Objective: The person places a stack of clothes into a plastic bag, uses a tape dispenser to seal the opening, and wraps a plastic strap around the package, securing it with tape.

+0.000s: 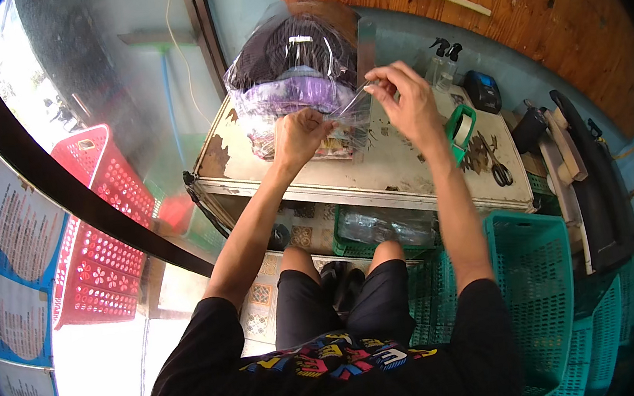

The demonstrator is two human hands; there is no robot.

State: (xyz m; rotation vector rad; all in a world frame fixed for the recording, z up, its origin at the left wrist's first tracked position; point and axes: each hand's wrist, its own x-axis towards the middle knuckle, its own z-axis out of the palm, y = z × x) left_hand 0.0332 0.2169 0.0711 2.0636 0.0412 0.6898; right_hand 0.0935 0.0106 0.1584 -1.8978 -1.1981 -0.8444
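Note:
A clear plastic bag (289, 44) of folded clothes sits on the worn white tabletop, with dark, ribbed fabric and purple fabric (300, 92) showing through. My left hand (300, 140) pinches clear plastic at the bag's front. Further right and slightly higher, my right hand (407, 104) pinches the other end of a thin clear strip (352, 100) between thumb and fingertips. The strip runs taut between both hands; I cannot tell whether it is tape or the bag's own edge. A green tape dispenser (462, 131) stands beside my right wrist.
Black-handled scissors (501, 173) lie at the table's right end. Spray bottles (442, 69) and a small black device (482, 91) line the wall. Green plastic baskets (535, 291) stand at right, a red basket (100, 261) at left behind glass. Packed plastic (384, 228) fills a lower-shelf basket.

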